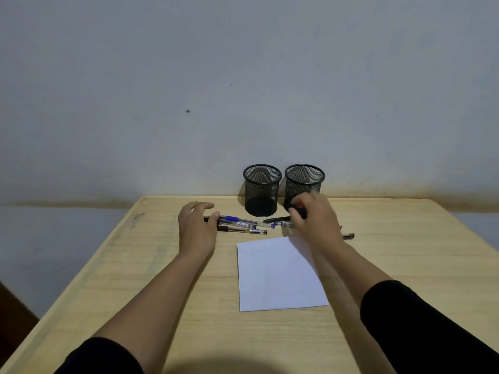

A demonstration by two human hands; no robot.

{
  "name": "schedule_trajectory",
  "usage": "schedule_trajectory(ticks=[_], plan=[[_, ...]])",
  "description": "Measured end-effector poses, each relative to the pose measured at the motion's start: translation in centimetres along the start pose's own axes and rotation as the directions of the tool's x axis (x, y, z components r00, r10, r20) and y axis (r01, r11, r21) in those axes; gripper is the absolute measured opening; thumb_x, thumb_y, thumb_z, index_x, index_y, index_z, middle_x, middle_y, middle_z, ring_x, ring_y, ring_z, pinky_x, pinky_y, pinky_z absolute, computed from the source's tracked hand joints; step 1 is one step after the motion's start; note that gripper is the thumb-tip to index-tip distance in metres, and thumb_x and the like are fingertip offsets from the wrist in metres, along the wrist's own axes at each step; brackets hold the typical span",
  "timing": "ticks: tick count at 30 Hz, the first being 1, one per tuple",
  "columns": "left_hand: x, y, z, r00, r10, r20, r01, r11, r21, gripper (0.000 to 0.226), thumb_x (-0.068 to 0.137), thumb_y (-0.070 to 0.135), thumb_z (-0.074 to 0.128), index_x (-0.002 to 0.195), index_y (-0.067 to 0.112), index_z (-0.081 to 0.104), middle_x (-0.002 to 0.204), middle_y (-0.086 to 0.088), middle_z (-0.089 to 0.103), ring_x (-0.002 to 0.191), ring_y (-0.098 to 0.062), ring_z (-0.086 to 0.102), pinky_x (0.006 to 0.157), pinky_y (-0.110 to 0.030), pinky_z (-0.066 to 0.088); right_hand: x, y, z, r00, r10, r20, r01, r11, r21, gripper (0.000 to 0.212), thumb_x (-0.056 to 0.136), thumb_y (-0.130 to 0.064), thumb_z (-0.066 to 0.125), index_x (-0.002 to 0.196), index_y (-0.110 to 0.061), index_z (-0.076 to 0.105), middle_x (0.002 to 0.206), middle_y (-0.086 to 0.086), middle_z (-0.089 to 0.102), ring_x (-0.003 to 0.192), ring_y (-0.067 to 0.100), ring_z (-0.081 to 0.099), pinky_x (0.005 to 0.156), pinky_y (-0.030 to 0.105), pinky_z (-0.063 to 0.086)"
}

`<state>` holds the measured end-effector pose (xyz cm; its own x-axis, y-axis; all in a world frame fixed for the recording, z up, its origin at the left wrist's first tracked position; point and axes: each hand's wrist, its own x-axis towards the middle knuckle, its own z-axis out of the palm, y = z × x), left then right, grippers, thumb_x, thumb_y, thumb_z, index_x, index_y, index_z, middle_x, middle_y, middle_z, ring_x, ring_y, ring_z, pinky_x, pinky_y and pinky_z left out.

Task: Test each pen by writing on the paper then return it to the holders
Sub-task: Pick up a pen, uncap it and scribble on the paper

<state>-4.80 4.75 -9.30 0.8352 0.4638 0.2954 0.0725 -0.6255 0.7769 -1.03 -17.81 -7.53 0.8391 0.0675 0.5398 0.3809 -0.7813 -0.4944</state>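
Observation:
Two black mesh holders stand empty at the table's far edge, the left holder [262, 190] and the right holder [303, 184]. Several pens lie in front of them: a blue-capped pen [237, 219], a brown pen [243, 230], a black pen [276, 219]. A blank white paper [278, 273] lies nearer to me. My left hand [197, 228] rests over the pens' left ends, fingers spread, thumb touching them. My right hand [314, 221] curls its fingers around the black pen's end, in front of the right holder. Another pen tip [348, 235] pokes out right of my wrist.
A light wooden table [135, 279] stands against a plain grey wall [243, 76]. Its left edge runs diagonally beside my left arm. Both forearms wear black sleeves pushed back.

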Motion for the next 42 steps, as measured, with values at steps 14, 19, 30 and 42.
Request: schedule_trajectory(ticks=[14, 19, 30, 42], plan=[[-1.1, -2.3, -1.9, 0.985, 0.099, 0.144, -0.126, 0.972, 0.198, 0.018, 0.086, 0.018, 0.061, 0.102, 0.020, 0.071, 0.105, -0.001, 0.062, 0.105, -0.019, 0.049, 0.080, -0.020, 0.032, -2.6, -4.3, 5.0, 0.955, -0.089, 0.283, 0.090, 0.996, 0.010, 0.028, 0.085, -0.030, 0.063, 0.110, -0.018, 0.066, 0.106, 0.002, 0.059, 0.098, 0.014, 0.044, 0.079, 0.023, 0.033], [-2.5, -2.2, -2.5, 0.978, 0.101, 0.182, -0.132, 0.977, 0.165, 0.015, 0.087, 0.018, 0.059, 0.095, 0.023, 0.070, 0.098, 0.000, 0.068, 0.095, -0.016, 0.053, 0.076, -0.023, 0.037, -3.8, -4.8, 4.5, 0.957, -0.093, 0.275, 0.119, 0.990, -0.077, 0.020, 0.087, -0.029, 0.059, 0.100, -0.020, 0.070, 0.107, 0.002, 0.058, 0.104, 0.018, 0.044, 0.081, 0.024, 0.029], [-5.7, 2.5, -4.5, 0.999, 0.042, 0.023, -0.032, 0.945, -0.326, 0.016, 0.089, 0.011, 0.055, 0.087, 0.017, 0.070, 0.076, 0.007, 0.064, 0.069, -0.003, 0.054, 0.055, -0.005, 0.038, -3.5, -7.8, -2.3, 0.967, 0.164, 0.192, -0.253, 0.612, 0.750, 0.013, 0.077, -0.013, 0.074, 0.088, -0.014, 0.067, 0.064, -0.002, 0.058, 0.054, 0.004, 0.048, 0.054, 0.016, 0.041], [-5.3, 1.8, -7.8, 0.987, -0.121, -0.106, 0.069, 0.913, -0.402, 0.016, 0.090, 0.010, 0.055, 0.087, 0.014, 0.069, 0.089, -0.005, 0.065, 0.073, -0.014, 0.055, 0.044, -0.006, 0.044, -3.8, -6.0, -5.9, 0.938, 0.245, 0.244, -0.311, 0.285, 0.907, 0.021, 0.096, -0.019, 0.047, 0.082, -0.011, 0.062, 0.045, -0.006, 0.054, 0.037, 0.004, 0.040, 0.040, 0.014, 0.032]])
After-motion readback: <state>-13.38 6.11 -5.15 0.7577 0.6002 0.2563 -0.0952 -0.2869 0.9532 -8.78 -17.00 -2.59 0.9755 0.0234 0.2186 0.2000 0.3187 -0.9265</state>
